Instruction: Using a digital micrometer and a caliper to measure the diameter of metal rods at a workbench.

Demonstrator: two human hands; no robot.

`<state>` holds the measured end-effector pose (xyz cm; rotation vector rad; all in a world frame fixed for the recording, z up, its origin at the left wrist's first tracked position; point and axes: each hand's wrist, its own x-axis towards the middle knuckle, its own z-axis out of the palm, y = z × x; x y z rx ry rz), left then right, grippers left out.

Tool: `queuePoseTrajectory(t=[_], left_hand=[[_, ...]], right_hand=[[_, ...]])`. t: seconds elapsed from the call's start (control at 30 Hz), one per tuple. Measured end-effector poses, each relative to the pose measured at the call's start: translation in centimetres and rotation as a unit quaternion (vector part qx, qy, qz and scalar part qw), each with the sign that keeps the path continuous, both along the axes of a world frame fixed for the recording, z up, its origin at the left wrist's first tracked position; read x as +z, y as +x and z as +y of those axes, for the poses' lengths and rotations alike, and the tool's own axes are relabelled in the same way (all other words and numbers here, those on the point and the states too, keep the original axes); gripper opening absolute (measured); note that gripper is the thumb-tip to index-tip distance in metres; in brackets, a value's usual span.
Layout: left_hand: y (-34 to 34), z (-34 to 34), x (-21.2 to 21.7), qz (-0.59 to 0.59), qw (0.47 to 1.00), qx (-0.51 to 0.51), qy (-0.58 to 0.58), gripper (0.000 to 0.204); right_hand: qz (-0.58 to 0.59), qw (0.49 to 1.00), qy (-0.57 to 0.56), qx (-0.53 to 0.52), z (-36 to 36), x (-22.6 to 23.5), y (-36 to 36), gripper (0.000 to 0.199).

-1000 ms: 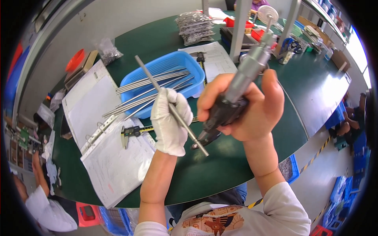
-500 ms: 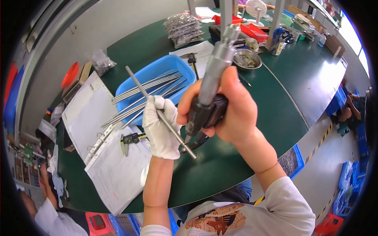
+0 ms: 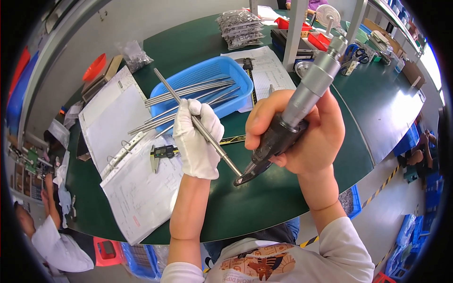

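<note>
My left hand (image 3: pixel 194 146), in a white glove, is closed around a slim metal rod (image 3: pixel 171 89) that slants down to the right. My bare right hand (image 3: pixel 318 141) grips a micrometer (image 3: pixel 309 92) with a silver thimble and a black frame. The frame's curved end is at the rod's lower tip, which appears to lie between the measuring faces; contact is too small to tell. Behind the left hand, a blue plastic basket (image 3: pixel 222 70) holds several similar rods (image 3: pixel 158 123), their ends sticking out over its near left rim.
An open ring binder (image 3: pixel 137 193) with papers lies left, a digital caliper (image 3: pixel 163 151) on it. A second caliper (image 3: pixel 254 87) lies beside the basket. Bagged parts (image 3: pixel 239 30) are stacked behind. A grey post (image 3: pixel 295 35) stands at the back right. A co-worker (image 3: pixel 56 240) sits at left.
My right hand has turned the micrometer and moved it right and down, bringing its frame to the rod's lower end. The left hand still holds the rod, and the whole view has shifted slightly.
</note>
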<state>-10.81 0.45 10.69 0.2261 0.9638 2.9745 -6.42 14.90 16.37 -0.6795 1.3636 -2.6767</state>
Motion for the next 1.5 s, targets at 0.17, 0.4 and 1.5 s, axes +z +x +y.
queuePoseTrajectory(t=[0.17,0.4,1.5], left_hand=[[-0.1,-0.1,-0.3,0.013,1.000,-0.022,0.010,0.029],[0.1,0.1,-0.1,0.000,1.000,-0.022,-0.001,0.028],[0.1,0.4,0.0,-0.020,1.000,0.004,-0.006,0.029]], right_hand=[[0.029,1.000,-0.004,-0.011,0.1,-0.2,-0.1,0.068],[0.010,1.000,-0.009,-0.024,0.1,-0.1,0.0,0.068],[0.006,1.000,-0.017,-0.006,0.1,-0.3,-0.3,0.065]])
